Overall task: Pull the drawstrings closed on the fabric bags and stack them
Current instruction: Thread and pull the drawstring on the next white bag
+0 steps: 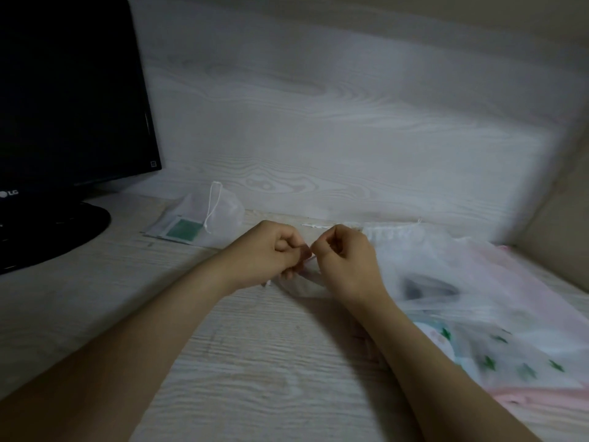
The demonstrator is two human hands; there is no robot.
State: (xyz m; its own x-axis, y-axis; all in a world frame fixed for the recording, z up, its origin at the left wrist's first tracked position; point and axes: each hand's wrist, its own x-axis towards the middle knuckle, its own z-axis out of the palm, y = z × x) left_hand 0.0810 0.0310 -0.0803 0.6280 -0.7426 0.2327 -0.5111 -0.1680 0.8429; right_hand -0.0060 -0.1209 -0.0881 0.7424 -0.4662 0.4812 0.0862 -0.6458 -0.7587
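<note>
On the pale wood-grain desk (pixel 255 362), with a black LG monitor (pixel 70 90) far left and a heap of sheer fabric bags (pixel 478 298) at right, a cinched mesh bag (pixel 220 215) lies beyond my left hand (pixel 267 250) and right hand (pixel 347 256), which both pinch a small bag's (pixel 302 287) thin white drawstring (pixel 310 260).

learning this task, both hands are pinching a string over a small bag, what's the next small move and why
The left hand and right hand each pinch the white drawstring close together above the small bag, so probably pull them apart to cinch it.
</note>
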